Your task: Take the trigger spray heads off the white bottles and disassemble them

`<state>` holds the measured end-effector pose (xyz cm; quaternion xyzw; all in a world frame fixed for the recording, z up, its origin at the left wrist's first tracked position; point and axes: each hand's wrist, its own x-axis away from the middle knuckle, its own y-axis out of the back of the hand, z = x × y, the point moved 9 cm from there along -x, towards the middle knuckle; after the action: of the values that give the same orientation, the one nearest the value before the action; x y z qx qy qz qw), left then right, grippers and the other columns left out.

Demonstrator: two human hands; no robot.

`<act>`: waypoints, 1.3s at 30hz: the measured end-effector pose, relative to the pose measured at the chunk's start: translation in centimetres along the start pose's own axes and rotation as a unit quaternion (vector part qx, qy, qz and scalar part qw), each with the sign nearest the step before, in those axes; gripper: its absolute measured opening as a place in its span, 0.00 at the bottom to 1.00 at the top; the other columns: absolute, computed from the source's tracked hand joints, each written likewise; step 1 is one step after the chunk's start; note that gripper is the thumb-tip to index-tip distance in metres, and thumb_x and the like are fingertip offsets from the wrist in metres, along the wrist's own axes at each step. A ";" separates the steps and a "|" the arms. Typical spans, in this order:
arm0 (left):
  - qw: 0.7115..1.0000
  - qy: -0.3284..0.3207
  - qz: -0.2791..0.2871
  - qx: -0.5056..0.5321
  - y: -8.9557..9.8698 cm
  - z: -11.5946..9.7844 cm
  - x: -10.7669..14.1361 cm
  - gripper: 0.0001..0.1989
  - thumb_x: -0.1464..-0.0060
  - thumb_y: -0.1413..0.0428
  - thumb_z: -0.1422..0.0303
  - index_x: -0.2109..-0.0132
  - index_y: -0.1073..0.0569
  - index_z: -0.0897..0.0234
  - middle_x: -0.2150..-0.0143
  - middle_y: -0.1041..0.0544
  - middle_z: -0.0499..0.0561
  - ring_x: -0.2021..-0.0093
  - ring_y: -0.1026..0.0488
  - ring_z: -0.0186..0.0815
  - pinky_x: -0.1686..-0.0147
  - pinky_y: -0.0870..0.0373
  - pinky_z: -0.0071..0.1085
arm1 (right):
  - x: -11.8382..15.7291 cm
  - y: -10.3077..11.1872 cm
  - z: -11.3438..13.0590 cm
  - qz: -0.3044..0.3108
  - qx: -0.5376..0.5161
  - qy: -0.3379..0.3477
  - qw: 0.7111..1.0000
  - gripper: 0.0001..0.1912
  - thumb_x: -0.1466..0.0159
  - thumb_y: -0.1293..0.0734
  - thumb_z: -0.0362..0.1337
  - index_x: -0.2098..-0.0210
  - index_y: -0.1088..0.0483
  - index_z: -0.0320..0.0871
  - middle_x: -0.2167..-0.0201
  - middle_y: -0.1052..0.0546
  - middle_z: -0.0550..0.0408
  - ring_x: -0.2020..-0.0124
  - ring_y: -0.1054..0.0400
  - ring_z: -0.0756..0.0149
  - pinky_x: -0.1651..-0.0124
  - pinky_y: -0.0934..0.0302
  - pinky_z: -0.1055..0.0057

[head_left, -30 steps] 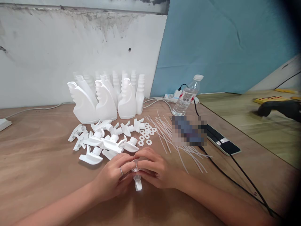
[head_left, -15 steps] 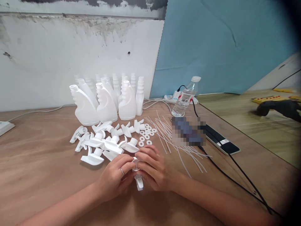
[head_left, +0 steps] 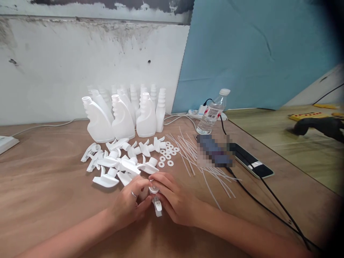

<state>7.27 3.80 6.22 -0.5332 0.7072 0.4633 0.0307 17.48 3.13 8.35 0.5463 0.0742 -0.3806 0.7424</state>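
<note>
Near the front of the table, a white trigger spray head [head_left: 157, 205] sits between my two hands, its round collar turned up toward me. My left hand [head_left: 132, 199], with a ring on one finger, is closed on its left side. From the right, my right hand [head_left: 172, 197] grips it too, fingertips at the collar. The fingers partly cover the collar, so I cannot make out what lies inside it. Just beyond my hands lies a pile of white spray heads [head_left: 107, 179], with several flat white washers [head_left: 170, 163] to its right.
White spray bottles [head_left: 146, 118] stand upright by the wall. Thin white tubes [head_left: 206, 184] lie scattered to the right, by a blurred-out object [head_left: 213, 150], a dark phone-like device [head_left: 254, 161] and black cables. A water bottle [head_left: 211, 114] leans behind. A dark-gloved hand [head_left: 317, 126] is far right.
My right hand has shifted slightly down and left, its fingers curling closer over the collar. My left fingers have moved a little off the collar's top. The spray head stays between both hands.
</note>
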 end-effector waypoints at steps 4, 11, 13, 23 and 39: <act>1.000 -0.012 0.003 0.000 0.1 -0.6 0.0 0.15 0.44 0.47 0.77 0.51 0.38 0.60 0.69 0.35 0.46 0.69 0.35 0.31 0.69 0.34 0.26 | -0.3 0.0 0.0 0.049 -0.084 -0.001 0.995 0.19 0.35 0.44 0.26 0.45 0.40 0.37 0.48 0.33 0.41 0.43 0.42 0.58 0.42 0.42 0.57; 0.999 0.011 0.035 0.018 -0.1 -0.6 0.0 0.26 0.49 0.45 0.75 0.44 0.42 0.61 0.65 0.32 0.50 0.67 0.34 0.34 0.66 0.31 0.31 | -0.5 1.9 -1.8 0.018 -0.156 -0.016 0.988 0.11 0.34 0.39 0.32 0.53 0.32 0.42 0.51 0.31 0.45 0.47 0.36 0.62 0.45 0.39 0.62; 0.998 -0.012 0.058 0.010 -0.3 -1.0 -0.1 0.29 0.49 0.45 0.76 0.40 0.43 0.62 0.60 0.30 0.54 0.61 0.32 0.37 0.60 0.30 0.35 | -0.2 4.0 -4.1 -0.061 -0.096 -0.067 0.991 0.10 0.33 0.41 0.32 0.55 0.32 0.42 0.55 0.28 0.47 0.51 0.33 0.63 0.49 0.38 0.64; 0.995 -0.026 0.077 0.063 -0.7 -1.0 -0.1 0.18 0.49 0.40 0.71 0.54 0.38 0.62 0.56 0.29 0.56 0.54 0.31 0.40 0.54 0.31 0.37 | 4.4 7.5 -15.6 0.094 0.296 -0.433 0.846 0.13 0.35 0.39 0.41 0.70 0.27 0.41 0.71 0.21 0.48 0.68 0.27 0.57 0.70 0.48 0.70; 0.994 -0.045 0.098 -0.023 -1.3 -1.4 -0.6 0.11 0.44 0.43 0.66 0.55 0.30 0.65 0.68 0.25 0.51 0.69 0.31 0.35 0.68 0.33 0.29 | 0.6 4.5 -7.8 -0.163 -0.395 -0.273 0.862 0.12 0.34 0.38 0.44 0.65 0.36 0.41 0.67 0.23 0.51 0.75 0.26 0.67 0.71 0.33 0.70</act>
<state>9.19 3.22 6.52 -0.4402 0.7433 0.5037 0.0048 23.15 10.17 8.35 0.0617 0.1004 -0.5695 0.8135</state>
